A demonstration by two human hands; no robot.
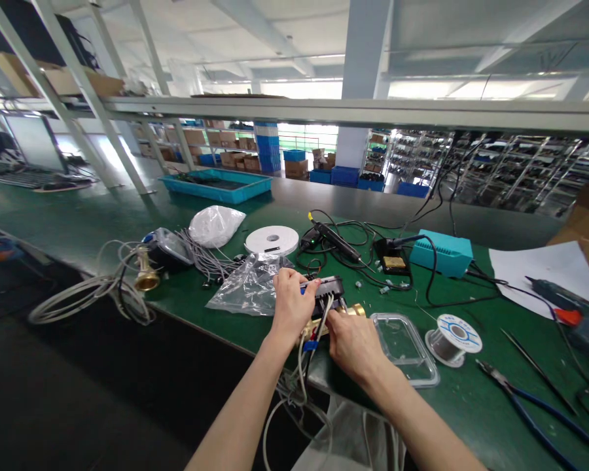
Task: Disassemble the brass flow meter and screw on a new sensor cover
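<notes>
A meter with a dark plastic housing (330,286) and a brass pipe body (358,310) rests near the front edge of the bench. My left hand (293,302) is closed around the left side of the housing, thumb over its top. Just below the housing, my right hand (353,340) is curled against the brass body and the wires; its fingertips are hidden. White and black cables (304,356) come out between my hands, with blue tape (310,345) around them, and hang over the edge. Beside my right hand lies a clear plastic lid or tray (407,350).
At the right are a solder spool (454,339), tweezers (537,369), cutting pliers (520,399) and a teal soldering station (442,253). A soldering iron (341,242) lies behind my hands. Leftward are a clear bag (250,288), a white tape roll (271,240) and another brass-bodied meter (164,252).
</notes>
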